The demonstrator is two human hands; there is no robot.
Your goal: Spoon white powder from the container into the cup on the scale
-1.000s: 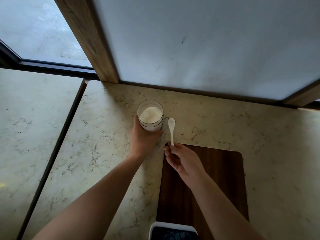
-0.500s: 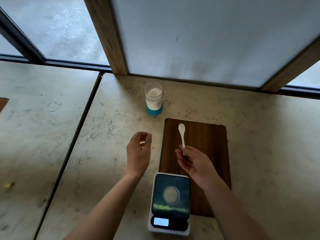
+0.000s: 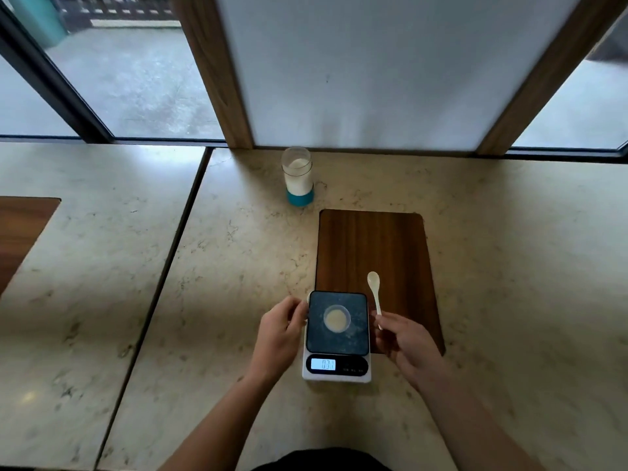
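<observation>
A clear container (image 3: 298, 176) with a teal base holds white powder and stands near the wall, lid off. A small clear cup (image 3: 336, 318) with pale powder in it sits on the dark plate of the white scale (image 3: 337, 336), whose display is lit. My right hand (image 3: 406, 345) pinches the handle of a white spoon (image 3: 374, 292) just right of the scale; the bowl points away and looks empty. My left hand (image 3: 281, 334) rests at the scale's left edge with fingers curled, holding nothing.
A dark wooden board (image 3: 373, 253) lies under the scale's far end on the marble counter (image 3: 238, 266). A seam (image 3: 163, 277) divides it from a second slab at left, where another wooden board (image 3: 20, 229) shows. Windows and wooden posts line the back.
My left hand let go of the container and came back to the scale's left edge. My right hand carried the spoon back beside the scale. The view tilted down, showing the scale.
</observation>
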